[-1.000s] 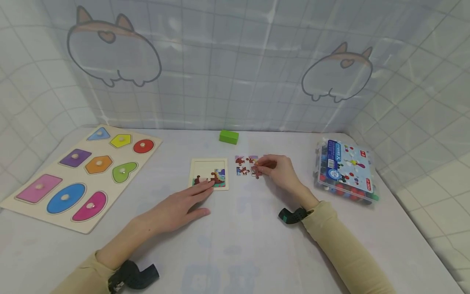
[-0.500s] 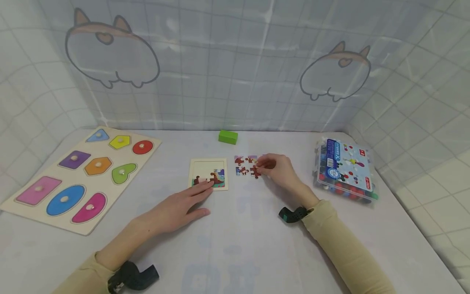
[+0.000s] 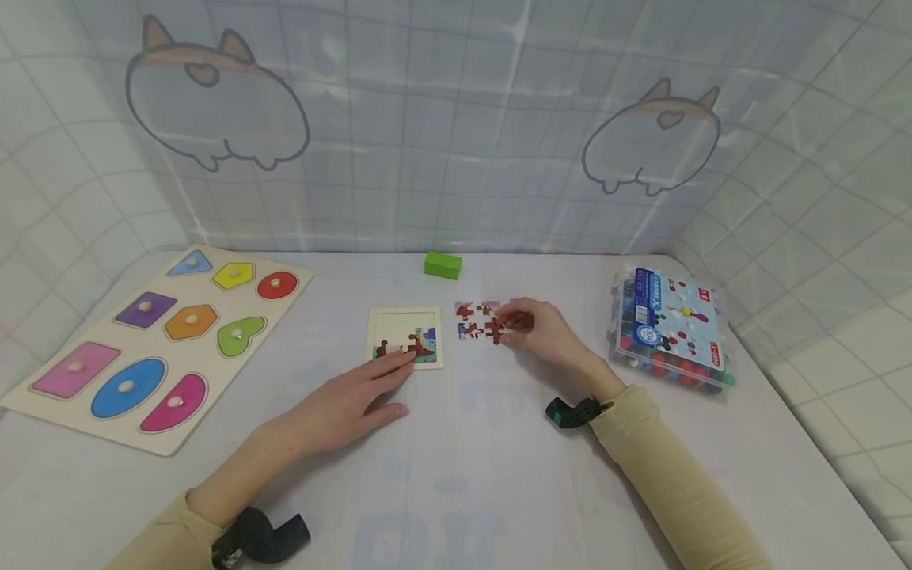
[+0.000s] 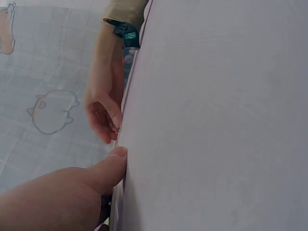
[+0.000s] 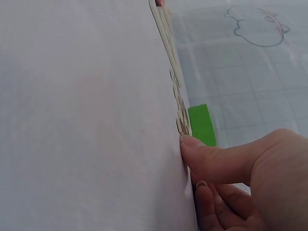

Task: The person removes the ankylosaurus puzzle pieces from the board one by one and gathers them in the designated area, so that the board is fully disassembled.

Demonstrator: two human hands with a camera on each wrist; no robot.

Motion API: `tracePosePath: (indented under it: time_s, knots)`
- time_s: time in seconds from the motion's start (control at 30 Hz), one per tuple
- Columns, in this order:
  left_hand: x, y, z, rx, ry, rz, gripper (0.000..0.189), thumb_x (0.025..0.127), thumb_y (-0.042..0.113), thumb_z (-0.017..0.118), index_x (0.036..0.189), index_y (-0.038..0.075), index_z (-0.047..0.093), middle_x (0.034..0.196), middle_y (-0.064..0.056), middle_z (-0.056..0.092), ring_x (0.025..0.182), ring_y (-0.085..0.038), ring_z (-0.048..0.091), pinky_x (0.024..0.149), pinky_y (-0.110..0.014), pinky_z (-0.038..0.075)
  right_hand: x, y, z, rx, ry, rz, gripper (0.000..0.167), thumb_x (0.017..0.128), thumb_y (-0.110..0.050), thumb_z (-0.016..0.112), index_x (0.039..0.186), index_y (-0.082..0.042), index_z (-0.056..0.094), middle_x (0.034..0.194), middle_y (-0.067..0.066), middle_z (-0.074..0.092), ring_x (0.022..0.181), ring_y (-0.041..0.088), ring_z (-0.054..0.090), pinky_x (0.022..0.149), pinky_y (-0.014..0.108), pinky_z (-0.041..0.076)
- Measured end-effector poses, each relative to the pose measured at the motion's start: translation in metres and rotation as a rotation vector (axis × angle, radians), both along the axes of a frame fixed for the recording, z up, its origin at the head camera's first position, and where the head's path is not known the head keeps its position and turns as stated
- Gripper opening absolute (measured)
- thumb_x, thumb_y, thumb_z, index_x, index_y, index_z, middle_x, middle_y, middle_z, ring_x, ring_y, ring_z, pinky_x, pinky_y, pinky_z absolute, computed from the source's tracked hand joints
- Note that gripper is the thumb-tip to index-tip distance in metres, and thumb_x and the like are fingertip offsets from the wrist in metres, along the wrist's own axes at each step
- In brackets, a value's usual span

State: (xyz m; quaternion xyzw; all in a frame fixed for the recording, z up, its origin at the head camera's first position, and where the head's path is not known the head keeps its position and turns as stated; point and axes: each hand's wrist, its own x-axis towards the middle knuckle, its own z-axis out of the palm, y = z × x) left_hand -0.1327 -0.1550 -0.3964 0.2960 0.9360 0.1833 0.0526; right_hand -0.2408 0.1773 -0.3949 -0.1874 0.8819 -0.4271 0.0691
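Note:
My left hand (image 3: 342, 408) lies flat with straight fingers, its fingertips resting on the lower edge of a small square puzzle board (image 3: 383, 313). Joined picture pieces (image 3: 425, 346) fill the lower part of that board, partly under the fingertips. To the right, my right hand (image 3: 537, 328) has curled fingers and pinches the edge of a brown jigsaw piece (image 3: 494, 330) between thumb and index finger, low on the table. Beside it lie more loose jigsaw pieces (image 3: 470, 331). In the right wrist view the thumb (image 5: 202, 156) meets a piece's edge.
A peg shape board (image 3: 214, 380) with several coloured knobbed shapes lies at the left. Behind the puzzle sits a green block (image 3: 443, 265). A clear plastic case (image 3: 673, 328) of coloured parts stands on the right. Tiled-pattern sheeting (image 3: 456, 142) rises behind the table.
The brown jigsaw piece at my right fingertips has turned and shifted slightly left, into line with the other loose pieces. My left hand has stayed in place.

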Motion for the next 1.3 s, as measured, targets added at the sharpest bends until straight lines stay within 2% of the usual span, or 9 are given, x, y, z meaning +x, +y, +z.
tracePosePath:
  time_s: [0.23, 0.33, 0.43, 0.57, 0.7, 0.97, 1.3]
  knots:
    - [-0.001, 0.009, 0.001, -0.048, 0.058, -0.020, 0.062, 0.100, 0.043, 0.058, 0.155, 0.020, 0.040, 0.157, -0.006, 0.039, 0.146, -0.034, 0.036, 0.116, -0.055, 0.034, 0.000, 0.000, -0.003, -0.024, 0.001, -0.010, 0.038, 0.086, -0.004, 0.077, 0.122, -0.005, 0.067, 0.115, 0.010, 0.068, 0.105, 0.025, 0.063, 0.097, 0.041, 0.052]
    - [-0.001, 0.013, 0.002, -0.068, 0.099, -0.031, 0.059, 0.100, 0.041, 0.058, 0.152, 0.017, 0.044, 0.152, -0.008, 0.043, 0.143, -0.037, 0.039, 0.115, -0.054, 0.036, -0.001, 0.000, -0.005, -0.026, 0.001, -0.011, 0.037, 0.086, -0.003, 0.077, 0.122, -0.005, 0.067, 0.115, 0.010, 0.068, 0.105, 0.025, 0.063, 0.097, 0.041, 0.052]
    - [-0.001, 0.015, 0.002, -0.061, 0.116, -0.045, 0.058, 0.100, 0.040, 0.059, 0.150, 0.012, 0.047, 0.152, -0.008, 0.042, 0.142, -0.033, 0.040, 0.116, -0.050, 0.036, -0.001, -0.002, -0.005, -0.022, 0.004, -0.008, 0.037, 0.086, -0.004, 0.076, 0.122, -0.005, 0.067, 0.115, 0.010, 0.068, 0.105, 0.025, 0.064, 0.097, 0.041, 0.052]
    - [0.000, 0.016, 0.002, -0.040, 0.073, -0.046, 0.061, 0.101, 0.040, 0.058, 0.152, 0.010, 0.044, 0.160, -0.003, 0.035, 0.148, -0.030, 0.033, 0.117, -0.049, 0.034, 0.000, -0.003, -0.004, -0.018, 0.006, -0.003, 0.037, 0.087, -0.004, 0.076, 0.123, -0.005, 0.067, 0.116, 0.010, 0.068, 0.106, 0.025, 0.064, 0.097, 0.041, 0.052]
    - [0.000, 0.016, 0.000, -0.017, 0.031, -0.038, 0.061, 0.102, 0.041, 0.055, 0.154, 0.013, 0.040, 0.163, -0.001, 0.031, 0.150, -0.029, 0.029, 0.117, -0.049, 0.035, 0.000, -0.003, -0.004, -0.011, 0.012, -0.021, 0.036, 0.087, -0.005, 0.076, 0.122, -0.006, 0.068, 0.115, 0.009, 0.069, 0.105, 0.024, 0.064, 0.097, 0.041, 0.053]
    - [0.000, 0.016, -0.003, -0.014, 0.047, -0.054, 0.059, 0.103, 0.041, 0.053, 0.155, 0.017, 0.038, 0.164, -0.001, 0.029, 0.150, -0.029, 0.029, 0.117, -0.050, 0.034, 0.000, 0.000, -0.004, -0.007, 0.035, -0.035, 0.032, 0.086, -0.006, 0.077, 0.118, -0.007, 0.070, 0.112, 0.008, 0.069, 0.104, 0.024, 0.065, 0.095, 0.041, 0.054]
    - [0.000, 0.017, -0.004, -0.016, 0.019, -0.042, 0.061, 0.103, 0.042, 0.052, 0.156, 0.018, 0.036, 0.165, -0.001, 0.028, 0.151, -0.031, 0.027, 0.118, -0.051, 0.033, 0.001, -0.001, -0.003, -0.001, 0.067, -0.014, 0.024, 0.087, -0.004, 0.076, 0.112, -0.007, 0.073, 0.109, 0.008, 0.068, 0.101, 0.023, 0.066, 0.092, 0.040, 0.055]
